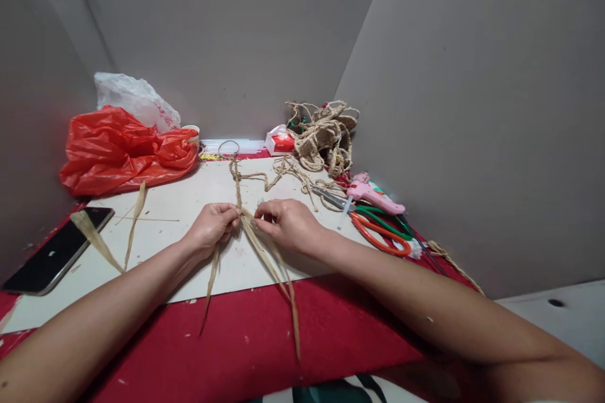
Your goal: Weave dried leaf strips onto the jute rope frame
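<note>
My left hand [211,227] and my right hand [286,223] meet over a white board [189,201], both pinched on the same bundle of dried straw strands [265,252]. From the pinch a braided straw cord [236,179] runs away toward the back of the board. Loose strand ends hang down toward me over the red cloth [246,340]. Fingers of both hands are curled closed around the strands.
A red plastic bag [123,151] and a white bag [135,97] lie at back left. A black phone [59,249] rests at left beside loose straw strips [97,236]. A heap of braided cord [324,132], a pink glue gun [373,196] and scissors [382,233] sit at right.
</note>
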A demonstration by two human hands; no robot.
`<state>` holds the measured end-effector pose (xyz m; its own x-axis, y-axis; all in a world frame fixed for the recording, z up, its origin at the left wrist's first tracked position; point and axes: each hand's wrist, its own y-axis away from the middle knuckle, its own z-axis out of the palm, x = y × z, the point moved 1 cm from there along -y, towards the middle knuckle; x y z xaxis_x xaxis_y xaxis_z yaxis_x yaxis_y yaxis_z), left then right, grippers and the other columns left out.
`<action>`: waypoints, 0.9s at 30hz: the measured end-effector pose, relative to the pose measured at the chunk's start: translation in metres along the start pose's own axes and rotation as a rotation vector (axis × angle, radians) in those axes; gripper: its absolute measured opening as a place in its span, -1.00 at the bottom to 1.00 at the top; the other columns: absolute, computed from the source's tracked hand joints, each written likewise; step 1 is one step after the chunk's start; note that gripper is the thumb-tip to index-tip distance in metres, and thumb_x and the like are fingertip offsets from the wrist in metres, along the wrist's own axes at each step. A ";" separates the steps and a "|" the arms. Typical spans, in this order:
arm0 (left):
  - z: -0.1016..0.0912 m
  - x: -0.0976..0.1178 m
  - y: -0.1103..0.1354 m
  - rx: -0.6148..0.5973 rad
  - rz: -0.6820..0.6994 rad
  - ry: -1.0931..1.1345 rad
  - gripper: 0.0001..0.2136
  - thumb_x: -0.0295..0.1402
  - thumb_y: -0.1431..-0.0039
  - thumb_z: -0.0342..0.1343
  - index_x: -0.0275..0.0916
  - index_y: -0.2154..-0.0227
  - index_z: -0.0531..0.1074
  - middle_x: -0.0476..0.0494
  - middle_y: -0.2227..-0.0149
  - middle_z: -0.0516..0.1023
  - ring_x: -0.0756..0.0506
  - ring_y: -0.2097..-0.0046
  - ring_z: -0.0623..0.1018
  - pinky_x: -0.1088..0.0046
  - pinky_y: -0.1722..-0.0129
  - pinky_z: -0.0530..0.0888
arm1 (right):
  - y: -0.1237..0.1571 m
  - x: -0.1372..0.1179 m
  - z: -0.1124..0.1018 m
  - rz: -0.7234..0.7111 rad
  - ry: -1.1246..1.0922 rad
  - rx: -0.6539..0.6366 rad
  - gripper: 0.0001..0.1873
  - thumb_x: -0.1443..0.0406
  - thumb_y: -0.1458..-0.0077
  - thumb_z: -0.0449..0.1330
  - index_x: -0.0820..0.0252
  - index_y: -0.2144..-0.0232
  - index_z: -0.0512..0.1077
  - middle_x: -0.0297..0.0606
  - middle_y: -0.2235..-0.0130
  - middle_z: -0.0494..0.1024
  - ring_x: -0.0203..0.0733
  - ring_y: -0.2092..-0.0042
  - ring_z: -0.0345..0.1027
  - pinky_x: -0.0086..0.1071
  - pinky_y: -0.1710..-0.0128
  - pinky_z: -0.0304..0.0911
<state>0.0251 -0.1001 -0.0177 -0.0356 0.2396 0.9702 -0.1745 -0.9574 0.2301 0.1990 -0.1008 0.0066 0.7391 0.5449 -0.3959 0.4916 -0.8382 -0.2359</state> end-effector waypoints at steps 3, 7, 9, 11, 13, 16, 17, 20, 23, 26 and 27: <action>0.001 0.001 0.001 -0.007 0.009 -0.002 -0.75 -0.42 -0.05 0.07 -0.27 0.70 0.25 0.10 0.73 0.11 0.18 0.73 0.02 0.51 0.67 -0.16 | -0.003 0.004 0.003 -0.009 -0.038 0.031 -0.84 0.24 -0.08 0.16 0.21 0.34 0.48 -0.26 0.40 0.52 -0.30 0.41 0.28 -0.44 0.39 0.05; 0.001 0.002 0.001 -0.008 -0.003 -0.002 -0.76 -0.42 -0.04 0.08 -0.27 0.69 0.27 0.09 0.72 0.14 0.17 0.72 0.02 0.50 0.66 -0.16 | -0.007 0.010 0.014 0.010 -0.186 0.038 -0.78 0.26 -0.03 0.20 0.27 0.27 0.45 -0.24 0.35 0.51 -0.31 0.40 0.26 -0.44 0.37 0.09; 0.001 0.002 0.001 -0.011 -0.004 -0.006 -0.77 -0.41 -0.04 0.09 -0.28 0.68 0.28 0.08 0.71 0.17 0.17 0.72 0.02 0.49 0.66 -0.16 | -0.009 0.012 0.019 0.003 -0.275 -0.016 -0.81 0.27 -0.07 0.16 0.28 0.31 0.47 -0.25 0.36 0.52 -0.30 0.39 0.27 -0.44 0.36 0.12; 0.002 0.001 0.001 -0.013 0.004 -0.015 -0.78 -0.39 -0.04 0.10 -0.28 0.66 0.30 0.08 0.71 0.18 0.17 0.72 0.03 0.49 0.66 -0.15 | -0.009 0.011 0.021 -0.006 -0.333 -0.074 -0.79 0.29 -0.14 0.08 0.28 0.34 0.49 -0.24 0.37 0.53 -0.28 0.36 0.30 -0.43 0.32 0.14; 0.002 0.001 0.001 -0.013 0.011 -0.028 -0.77 -0.37 -0.05 0.10 -0.28 0.66 0.30 0.08 0.71 0.18 0.17 0.72 0.03 0.49 0.66 -0.15 | -0.009 0.009 0.021 -0.009 -0.337 -0.100 -0.74 0.32 -0.18 0.02 0.28 0.31 0.50 -0.21 0.33 0.55 -0.25 0.32 0.33 -0.41 0.27 0.16; 0.003 0.001 0.001 -0.012 0.008 -0.040 -0.75 -0.36 -0.07 0.10 -0.27 0.67 0.28 0.08 0.71 0.17 0.17 0.72 0.03 0.49 0.66 -0.16 | -0.008 0.004 0.020 -0.005 -0.321 -0.100 -0.71 0.35 -0.19 -0.03 0.32 0.27 0.49 -0.15 0.30 0.55 -0.22 0.29 0.35 -0.38 0.22 0.18; 0.004 0.001 0.001 -0.010 0.008 -0.042 -0.75 -0.36 -0.07 0.09 -0.27 0.67 0.28 0.08 0.71 0.17 0.17 0.73 0.03 0.49 0.66 -0.16 | -0.008 0.002 0.020 -0.014 -0.349 -0.102 -0.71 0.36 -0.20 -0.05 0.32 0.27 0.48 -0.15 0.30 0.54 -0.22 0.27 0.36 -0.38 0.21 0.18; 0.004 0.001 0.001 -0.006 0.010 -0.043 -0.74 -0.36 -0.09 0.08 -0.27 0.67 0.28 0.08 0.71 0.17 0.17 0.73 0.03 0.49 0.66 -0.16 | -0.010 -0.002 0.021 -0.015 -0.515 -0.122 -0.69 0.40 -0.20 -0.08 0.32 0.25 0.47 -0.21 0.35 0.52 -0.25 0.28 0.36 -0.40 0.23 0.20; 0.003 0.000 0.001 -0.008 0.013 -0.029 -0.74 -0.36 -0.08 0.11 -0.27 0.67 0.29 0.08 0.72 0.17 0.17 0.73 0.04 0.49 0.67 -0.16 | -0.013 -0.002 0.021 0.069 -0.584 -0.159 -0.69 0.42 -0.17 -0.08 0.32 0.28 0.46 -0.25 0.43 0.50 -0.28 0.40 0.32 -0.43 0.34 0.20; 0.002 -0.001 0.001 -0.015 0.017 -0.017 -0.78 -0.35 -0.08 0.12 -0.27 0.63 0.33 0.07 0.70 0.20 0.17 0.73 0.04 0.49 0.67 -0.16 | -0.016 -0.001 0.018 0.054 -0.519 -0.172 -0.70 0.46 -0.14 -0.07 0.31 0.31 0.47 -0.21 0.34 0.54 -0.27 0.32 0.37 -0.42 0.26 0.21; 0.002 -0.002 0.001 -0.018 0.015 -0.016 -0.79 -0.35 -0.08 0.12 -0.27 0.62 0.34 0.07 0.69 0.21 0.17 0.73 0.04 0.49 0.67 -0.16 | -0.017 0.000 0.016 0.029 -0.480 -0.182 -0.70 0.46 -0.14 -0.07 0.30 0.31 0.48 -0.19 0.30 0.55 -0.26 0.27 0.38 -0.41 0.21 0.21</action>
<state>0.0268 -0.1016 -0.0190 -0.0224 0.2229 0.9746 -0.1914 -0.9577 0.2147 0.1832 -0.0873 -0.0039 0.4800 0.4150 -0.7729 0.5781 -0.8123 -0.0771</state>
